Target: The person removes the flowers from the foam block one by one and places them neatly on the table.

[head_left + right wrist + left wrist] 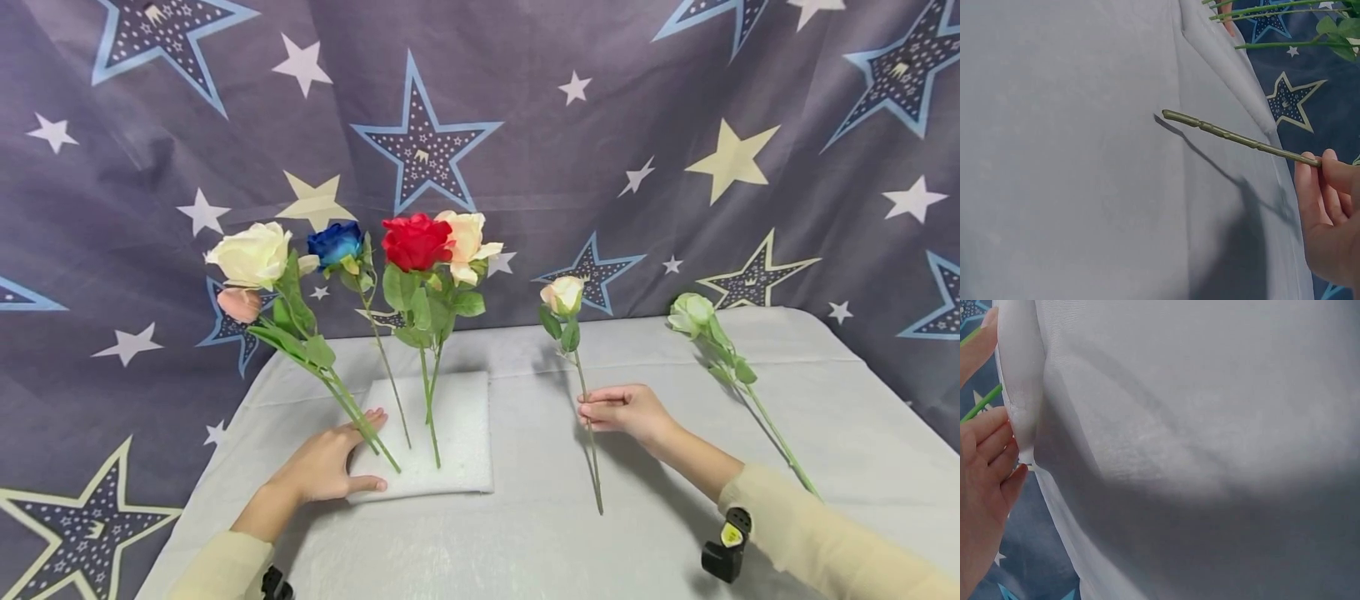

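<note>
Between thumb and fingertips, my right hand (626,412) pinches the stem of a pale peach rose (564,296), bloom up. The stem's lower end (1179,117) is raised over the cloth, its shadow beside it in the right wrist view. My left hand (322,462) rests with spread fingers on the left side of a white foam block (471,450). Stems stand in the block: a white rose (253,257) and a pink bud (240,305) lean left, with a blue rose (336,244), a red rose (417,242) and a cream-peach flower (467,242) beside them.
A pale green rose (692,315) lies on the right of the table, its stem pointing toward the front. White cloth (525,550) covers the table. Behind it hangs a dark curtain (517,50) patterned with stars.
</note>
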Demonstrator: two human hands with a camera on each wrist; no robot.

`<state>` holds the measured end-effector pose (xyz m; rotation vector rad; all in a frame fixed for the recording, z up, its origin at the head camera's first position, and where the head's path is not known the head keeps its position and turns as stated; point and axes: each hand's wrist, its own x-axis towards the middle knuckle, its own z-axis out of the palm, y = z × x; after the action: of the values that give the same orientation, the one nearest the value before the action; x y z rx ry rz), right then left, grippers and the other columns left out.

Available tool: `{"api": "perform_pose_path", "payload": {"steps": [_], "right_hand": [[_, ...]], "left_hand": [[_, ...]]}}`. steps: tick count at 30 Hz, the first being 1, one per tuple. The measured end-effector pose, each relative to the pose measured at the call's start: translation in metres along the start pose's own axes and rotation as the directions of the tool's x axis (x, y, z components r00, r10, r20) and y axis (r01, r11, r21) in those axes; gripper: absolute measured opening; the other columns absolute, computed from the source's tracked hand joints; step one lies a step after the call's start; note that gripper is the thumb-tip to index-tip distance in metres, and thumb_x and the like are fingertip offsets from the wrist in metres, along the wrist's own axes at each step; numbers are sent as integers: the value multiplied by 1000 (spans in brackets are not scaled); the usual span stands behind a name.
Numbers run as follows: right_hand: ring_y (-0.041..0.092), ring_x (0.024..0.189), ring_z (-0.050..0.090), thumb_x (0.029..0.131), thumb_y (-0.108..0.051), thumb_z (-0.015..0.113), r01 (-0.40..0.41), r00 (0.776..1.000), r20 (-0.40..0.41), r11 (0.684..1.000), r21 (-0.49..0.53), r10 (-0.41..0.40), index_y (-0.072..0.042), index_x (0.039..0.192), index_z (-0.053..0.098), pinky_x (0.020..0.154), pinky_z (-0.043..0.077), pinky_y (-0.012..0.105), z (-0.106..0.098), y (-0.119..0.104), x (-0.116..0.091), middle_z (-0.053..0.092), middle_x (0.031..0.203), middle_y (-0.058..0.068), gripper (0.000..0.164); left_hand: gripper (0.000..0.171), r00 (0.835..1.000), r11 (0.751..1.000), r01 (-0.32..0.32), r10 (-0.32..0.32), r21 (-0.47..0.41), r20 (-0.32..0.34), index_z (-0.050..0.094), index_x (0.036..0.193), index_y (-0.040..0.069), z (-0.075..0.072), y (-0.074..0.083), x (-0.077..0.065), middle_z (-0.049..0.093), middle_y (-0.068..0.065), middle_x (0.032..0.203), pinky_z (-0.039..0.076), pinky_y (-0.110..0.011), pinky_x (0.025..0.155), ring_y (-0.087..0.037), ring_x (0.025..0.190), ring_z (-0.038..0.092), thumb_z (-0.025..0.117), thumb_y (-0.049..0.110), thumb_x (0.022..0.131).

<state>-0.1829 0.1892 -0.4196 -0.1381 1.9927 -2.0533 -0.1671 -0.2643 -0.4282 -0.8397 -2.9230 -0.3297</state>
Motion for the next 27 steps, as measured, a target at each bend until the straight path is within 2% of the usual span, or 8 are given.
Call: {"api": "perform_pose_path", "payload": {"steps": [10, 13, 20, 27], "right_hand": [[17, 81, 72, 82, -2, 68, -21, 1000, -5, 1000, -3, 21, 14, 111, 60, 78, 58, 29, -24, 3, -11, 73, 97, 11, 34], [15, 81, 71, 82, -2, 67, -29, 1000, -8, 999, -17, 29, 11, 110, 63, 77, 58, 28, -33, 4, -13, 74, 95, 6, 31], [13, 80, 71, 84, -2, 66, -73, 997, -38, 997, -34, 72, 19, 118, 53, 77, 58, 27, -54, 4, -20, 74, 94, 4, 41], [12, 79, 71, 86, -2, 64, -112, 992, -52, 994, -17, 111, 17, 118, 55, 76, 58, 25, -76, 4, -23, 74, 90, 0, 38]], "left_hand": [[93, 1000, 1000, 16, -16, -10, 22, 46, 138, 8, 0, 1, 0, 48, -13, 141, 42, -50, 103, -35, 124, 50, 68, 66, 69], [93, 999, 1000, 18, -18, -7, 26, 46, 138, 8, 0, 1, 0, 49, -12, 141, 42, -50, 103, -35, 124, 50, 67, 66, 69], [93, 1000, 1000, 12, -12, -7, 18, 46, 138, 8, 0, 0, 0, 49, -12, 140, 42, -50, 102, -35, 124, 51, 68, 66, 69], [93, 1000, 1000, 19, -19, -14, 21, 46, 138, 8, 0, 1, 0, 48, -12, 141, 42, -50, 103, -36, 124, 50, 68, 65, 68]]}}
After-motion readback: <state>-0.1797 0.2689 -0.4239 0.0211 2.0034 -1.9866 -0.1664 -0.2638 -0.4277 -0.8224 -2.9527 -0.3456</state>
